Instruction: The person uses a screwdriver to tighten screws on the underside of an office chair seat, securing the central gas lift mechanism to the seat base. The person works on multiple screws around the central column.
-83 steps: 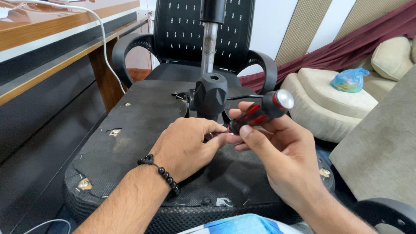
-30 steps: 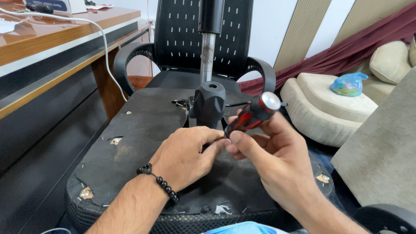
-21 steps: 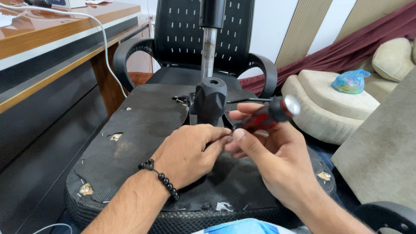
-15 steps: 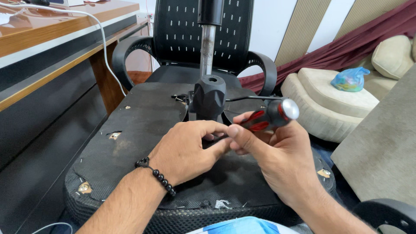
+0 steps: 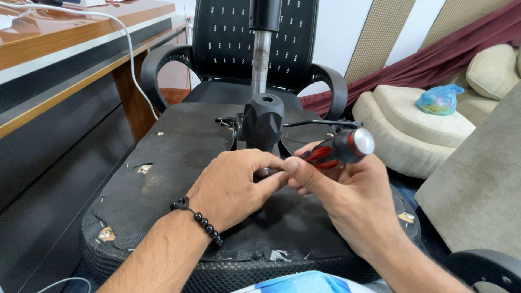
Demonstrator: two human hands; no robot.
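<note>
Upturned chair seat (image 5: 163, 179), black underside up. Left hand (image 5: 233, 187), beaded bracelet (image 5: 198, 220) at wrist, fingers curled narrow, pinching at the screwdriver tip. Right hand (image 5: 347, 201) closed around red-black screwdriver (image 5: 339, 151). Beyond: black mechanism housing (image 5: 263, 122), gas-lift column (image 5: 260, 59), second office chair (image 5: 222, 49).

The screwdriver (image 5: 339, 151) has a glossy red and black plastic handle with a shiny silver metal-looking cap. The upturned seat base (image 5: 179, 163) is covered in matt black woven cloth, rough and torn in spots where pale wood shows through. The gas lift column (image 5: 260, 62) is dull grey metal, smudged, rising from a matt black plastic shroud (image 5: 263, 122). The bracelet (image 5: 198, 220) is made of glossy black beads. The desk (image 5: 70, 38) is polished brown wood. The chair back (image 5: 228, 38) is perforated matt black material. The cushions (image 5: 423, 125) are soft cream cloth.
</note>
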